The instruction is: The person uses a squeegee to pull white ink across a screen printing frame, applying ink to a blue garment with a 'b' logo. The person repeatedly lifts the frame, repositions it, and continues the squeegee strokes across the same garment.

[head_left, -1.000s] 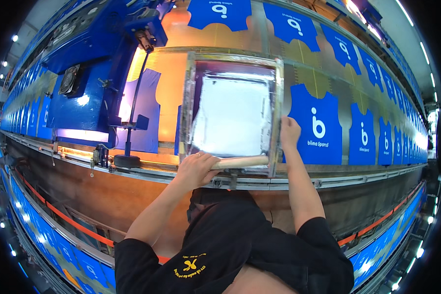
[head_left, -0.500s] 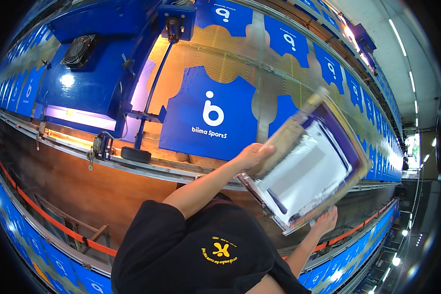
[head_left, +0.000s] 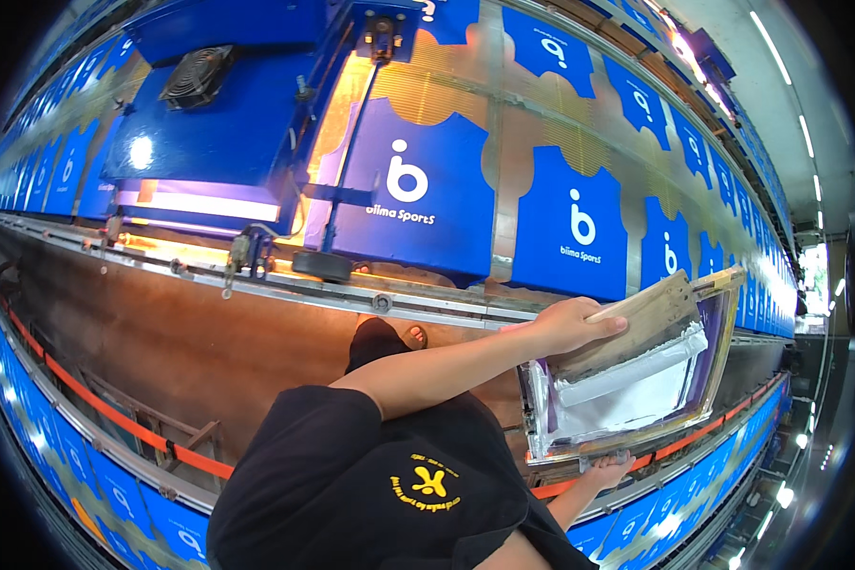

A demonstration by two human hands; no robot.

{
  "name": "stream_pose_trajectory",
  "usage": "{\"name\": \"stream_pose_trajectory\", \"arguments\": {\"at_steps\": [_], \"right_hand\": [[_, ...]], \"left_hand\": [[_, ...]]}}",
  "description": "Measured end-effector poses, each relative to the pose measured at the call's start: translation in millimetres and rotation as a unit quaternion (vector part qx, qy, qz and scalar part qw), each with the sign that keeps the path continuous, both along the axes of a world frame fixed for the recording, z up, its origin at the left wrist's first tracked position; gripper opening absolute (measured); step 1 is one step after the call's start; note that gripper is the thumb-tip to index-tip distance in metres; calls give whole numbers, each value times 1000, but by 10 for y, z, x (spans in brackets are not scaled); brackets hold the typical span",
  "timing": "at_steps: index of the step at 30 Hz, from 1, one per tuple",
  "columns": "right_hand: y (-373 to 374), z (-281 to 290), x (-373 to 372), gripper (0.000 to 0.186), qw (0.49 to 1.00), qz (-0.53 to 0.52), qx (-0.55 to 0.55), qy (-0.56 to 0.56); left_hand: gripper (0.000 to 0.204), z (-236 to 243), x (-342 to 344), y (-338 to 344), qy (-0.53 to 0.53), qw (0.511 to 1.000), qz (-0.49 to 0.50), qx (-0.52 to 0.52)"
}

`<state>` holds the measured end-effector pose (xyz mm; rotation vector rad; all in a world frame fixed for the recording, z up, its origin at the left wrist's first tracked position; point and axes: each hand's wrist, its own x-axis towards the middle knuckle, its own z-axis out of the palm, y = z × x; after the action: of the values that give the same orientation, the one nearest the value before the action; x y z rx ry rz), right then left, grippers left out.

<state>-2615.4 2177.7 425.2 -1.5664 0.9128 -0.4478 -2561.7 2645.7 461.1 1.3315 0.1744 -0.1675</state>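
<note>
My left hand (head_left: 579, 328) is closed around the wooden squeegee (head_left: 636, 323), whose blade is coated in white ink. The squeegee lies inside a screen printing frame (head_left: 722, 361) with a purple border and white ink on its mesh. My right hand (head_left: 606, 471) has its fingers closed at the frame's near edge, partly hidden beneath it. The frame is held tilted, off the long table. Beyond it, blue fabric panels (head_left: 572, 249) with white printed logos lie flat in rows.
A blue machine with a fan (head_left: 198, 76) and a glowing underside straddles the table at left, its wheel (head_left: 323, 266) at the metal rail (head_left: 427, 312). Behind me runs another table edged by an orange rail (head_left: 114, 423). Brown floor (head_left: 161, 323) lies between.
The frame and squeegee have moved right and turned, with both hands still on them. The blue machine has shifted right, its front bar now crossing the nearest printed panel.
</note>
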Motion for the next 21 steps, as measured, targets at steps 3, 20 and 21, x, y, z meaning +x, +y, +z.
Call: {"name": "stream_pose_trajectory", "arguments": {"at_steps": [3,20,21], "right_hand": [[216,43,91,50,1000,0,8,16],[3292,1073,-966,45,976,193,98,-34],[3664,1030,-1134,45,970,212,110,-37]], "left_hand": [[83,102,-343,195,18,999,27,-3],[71,1194,-3314,2466,-44,967,227,-105],[64,1111,-3632,2725,-90,952,281,-86]]}}
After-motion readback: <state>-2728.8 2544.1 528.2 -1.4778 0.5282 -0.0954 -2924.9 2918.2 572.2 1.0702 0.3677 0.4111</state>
